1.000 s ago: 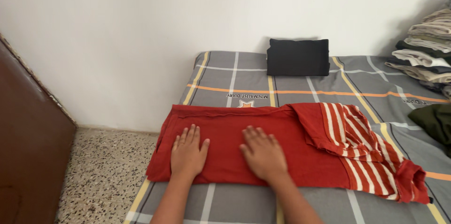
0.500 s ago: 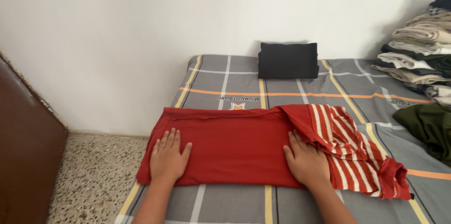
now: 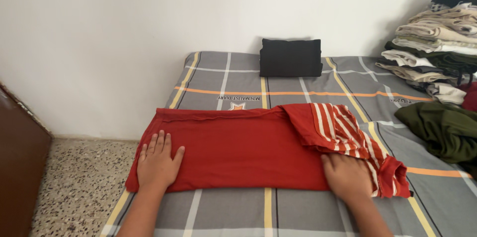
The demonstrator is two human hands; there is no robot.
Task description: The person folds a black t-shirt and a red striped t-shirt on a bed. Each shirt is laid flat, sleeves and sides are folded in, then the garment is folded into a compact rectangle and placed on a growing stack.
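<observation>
1. The left hand (image 3: 158, 162) is lying flat and spread wide, palm down, on the left end of the red folded cloth garment (image 3: 238, 147), holding nothing.
2. The right hand (image 3: 349, 175) is resting flat on the right part of that garment, fingers wide and pointing away, touching the edge of the red-and-white striped sleeve section (image 3: 348, 135); it is gripping nothing.
3. The garment is lying across the near part of the bed with the grey sheet crossed by white, yellow and orange lines (image 3: 298, 88), stretching from the bed's left edge towards the right.
4. A black folded rectangular cloth (image 3: 290, 57) is sitting at the far end of the bed against the white wall (image 3: 149, 28), well apart from the hands.
5. A tall stack of folded beige, white and dark clothes (image 3: 437, 43) is rising at the far right, and a dark green crumpled garment (image 3: 442, 127) is lying just in front of it.
6. A speckled terrazzo floor (image 3: 79, 187) is showing to the left of the bed, beside a brown wooden panel (image 3: 17, 167).
</observation>
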